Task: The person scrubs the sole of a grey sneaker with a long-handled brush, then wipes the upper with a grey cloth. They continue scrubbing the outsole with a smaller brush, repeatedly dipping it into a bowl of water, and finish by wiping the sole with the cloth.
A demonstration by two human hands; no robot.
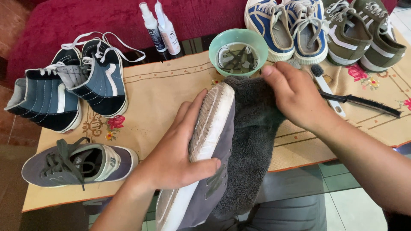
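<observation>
Under both hands lies a tan cloth with red flower embroidery, spread over a low table; a dark red couch runs behind it and pale green floor tiles show below the right forearm. Between the hands is a grey shoe, tipped on its side with the white, ridged sole facing left and its toe pointing away from the person; the sole looks scuffed and dingy along the edge. The left hand grasps the shoe around its middle, fingers laid along the sole and thumb pressed over the grey upper. The right hand has its fingers bent and pressing a grey towel against the shoe's toe; the towel drapes down the shoe's right side toward the lap. Just beyond the right fingertips sits a green bowl of murky water with dark laces in it. Right of the right hand lie a white brush and a thin black brush. Past the bowl stand two spray bottles. Left of the left hand rest a second grey shoe and a pair of dark blue high-tops. Far beyond the right fingers are blue sneakers and olive sneakers.
</observation>
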